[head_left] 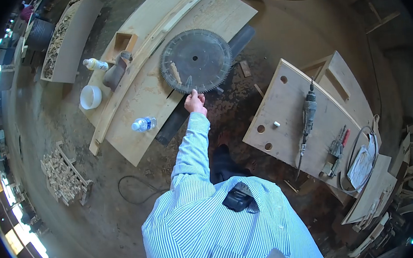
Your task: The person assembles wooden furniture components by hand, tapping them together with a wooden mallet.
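Note:
My left hand (196, 104) reaches forward with its fingers closed in a pinch at the near rim of a large circular saw blade (205, 60). A thin pale streak shows on the blade just beyond the fingertips; whether they hold the rim or a small thin thing, I cannot make out. The toothed blade lies flat on a plywood board (133, 135), with a wood chip (175, 73) on its left part. Left of my forearm, a clear water bottle (144, 124) lies on the board. My right hand is not in view.
A curved wooden strip (149, 40), white bowl (90, 97) and small bottle (95, 64) are on the left. A drill-like power tool (307, 115) lies on the right workbench (283, 107). A cable (140, 184) and stacked offcuts (63, 173) are on the floor.

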Demonstrator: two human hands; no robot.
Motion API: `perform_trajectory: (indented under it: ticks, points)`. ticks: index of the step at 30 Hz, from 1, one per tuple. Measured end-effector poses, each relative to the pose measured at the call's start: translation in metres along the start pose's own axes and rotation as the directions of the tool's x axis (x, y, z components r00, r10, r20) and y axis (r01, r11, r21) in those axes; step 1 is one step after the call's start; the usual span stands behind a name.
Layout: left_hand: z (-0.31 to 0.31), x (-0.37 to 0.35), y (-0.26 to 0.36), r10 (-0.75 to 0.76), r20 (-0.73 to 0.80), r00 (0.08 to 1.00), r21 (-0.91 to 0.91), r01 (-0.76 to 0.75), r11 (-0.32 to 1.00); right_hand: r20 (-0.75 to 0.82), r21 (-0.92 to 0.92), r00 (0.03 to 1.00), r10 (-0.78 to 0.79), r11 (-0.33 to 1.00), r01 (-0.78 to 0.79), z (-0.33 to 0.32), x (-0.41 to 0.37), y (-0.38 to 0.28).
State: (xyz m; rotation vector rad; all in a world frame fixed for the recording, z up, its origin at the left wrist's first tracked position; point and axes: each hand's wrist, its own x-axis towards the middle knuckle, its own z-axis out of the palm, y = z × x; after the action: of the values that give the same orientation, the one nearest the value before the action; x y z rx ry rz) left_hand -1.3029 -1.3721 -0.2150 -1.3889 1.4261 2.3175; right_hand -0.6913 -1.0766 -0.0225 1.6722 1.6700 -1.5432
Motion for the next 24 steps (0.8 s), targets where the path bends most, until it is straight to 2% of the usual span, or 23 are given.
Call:
perform_trajectory:
  ticks: [8, 10, 14, 19, 21, 22, 24]
  points:
    - [-0.04, 0.047, 0.064, -0.012, -0.083, 0.996, 0.132, 0.023, 0.991, 0.069, -0.021, 0.998, -0.014, 1.0, 0.016, -0.007, 0.017, -0.02]
    - [-0.046, 0.055, 0.066, -0.082, -0.023, 0.996, 0.19, 0.085, 0.978, 0.083, -0.023, 0.996, -0.018, 1.0, 0.02, -0.008, 0.019, -0.024]
    - [-0.04, 0.052, 0.059, -0.125, -0.026, 0.992, 0.198, 0.127, 0.972, 0.092, -0.018, 0.995, -0.03, 0.999, 0.031, -0.01, 0.023, -0.028]
    - [-0.037, 0.044, 0.052, -0.116, -0.006, 0.993, 0.272, 0.113, 0.956, 0.084, 0.005, 0.996, -0.03, 1.0, 0.029, -0.012, 0.022, -0.019]
    - [-0.037, 0.035, 0.046, -0.141, 0.091, 0.986, 0.198, 0.121, 0.973, 0.076, 0.023, 0.997, -0.029, 0.999, 0.027, -0.01, 0.021, -0.013]
    - [-0.033, 0.029, 0.044, -0.142, 0.099, 0.985, 0.203, 0.12, 0.972, 0.073, 0.033, 0.997, -0.03, 0.999, 0.027, -0.008, 0.021, -0.01]
    - [-0.023, 0.015, 0.03, -0.154, 0.1, 0.983, 0.064, 0.149, 0.987, 0.065, 0.048, 0.998, -0.026, 0.999, 0.023, -0.004, 0.018, -0.005]
